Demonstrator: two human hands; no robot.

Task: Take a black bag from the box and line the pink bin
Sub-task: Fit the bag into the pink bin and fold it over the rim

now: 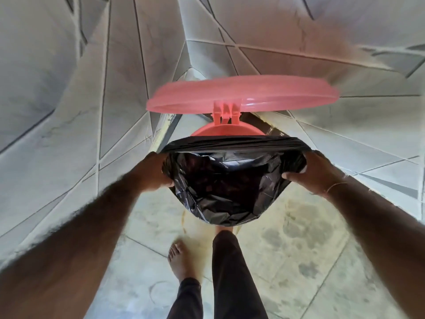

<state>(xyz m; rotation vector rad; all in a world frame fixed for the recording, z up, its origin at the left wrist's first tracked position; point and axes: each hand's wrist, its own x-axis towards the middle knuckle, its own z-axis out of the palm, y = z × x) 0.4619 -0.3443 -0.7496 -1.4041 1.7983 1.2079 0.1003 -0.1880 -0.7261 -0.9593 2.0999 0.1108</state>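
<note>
Both hands gripped the black bag [230, 180] spread over the pink bin [226, 131]: left hand [153, 171] at its left rim, right hand [315, 171] opposite. The lid [241, 93] stood open behind. No writing showed.

black bag [230, 189]: thin plastic film, glossy, crinkled. pink bin [226, 131] and lid [241, 93]: smooth moulded plastic, lid slightly translucent. floor [299, 238]: matt tile, stained. walls [57, 77]: pale matt tile, dark grout lines.
</note>
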